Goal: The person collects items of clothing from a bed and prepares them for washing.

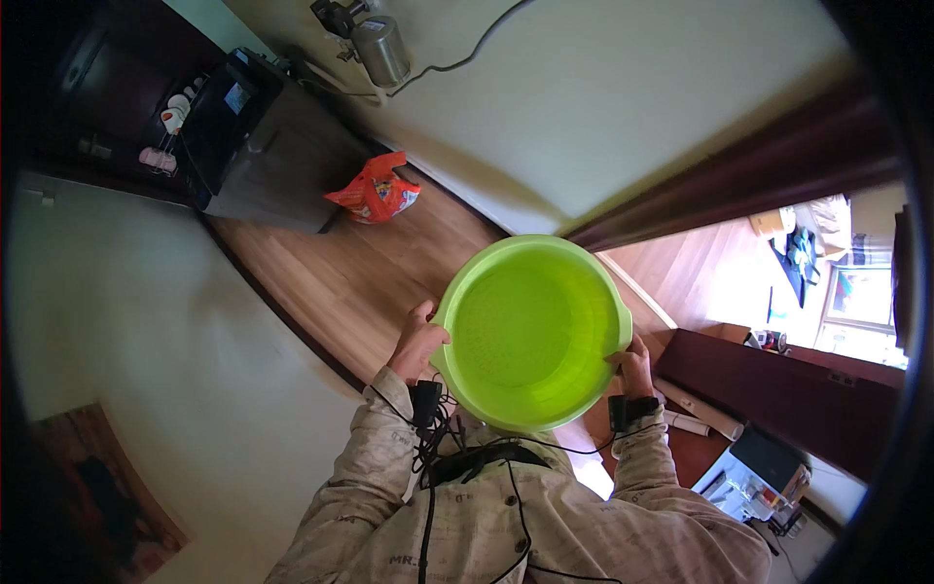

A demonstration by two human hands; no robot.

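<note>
A round lime-green plastic basin (522, 328) is held up in front of my body, its open top towards me and nothing inside. My left hand (419, 342) grips the rim on its left side, thumb over the edge. On the right side, my right hand (633, 365) clasps the rim with the thumb inside. The fingers beneath the basin are hidden. Each wrist carries a strapped black device with cables; the loose bundle of black cable (435, 438) hangs by my left wrist.
A red plastic bag (379, 191) sits on the wood floor (328, 277) beside a dark cabinet (284, 153). A metal canister (381, 51) hangs on the wall. To the right are an open doorway, a dark red door (773, 401) and rolled tubes (700, 409).
</note>
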